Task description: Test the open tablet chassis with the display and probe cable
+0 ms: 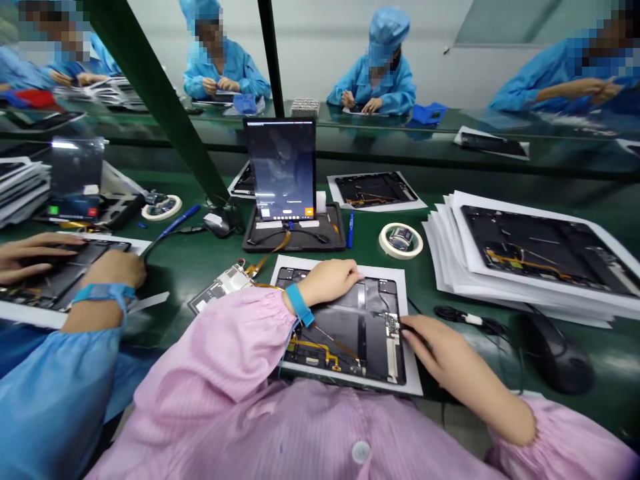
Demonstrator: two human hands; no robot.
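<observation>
Near the bench's [175, 267] front edge, left hand [331, 279] lies over the tablet [340, 333], right hand [433, 341] at its side, both grips unclear.

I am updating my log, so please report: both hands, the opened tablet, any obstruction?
Left hand over upper part of opened tablet; right hand at its right edge. Tablet lies flat on white paper. Left sleeve hides part of tablet's left side.
</observation>
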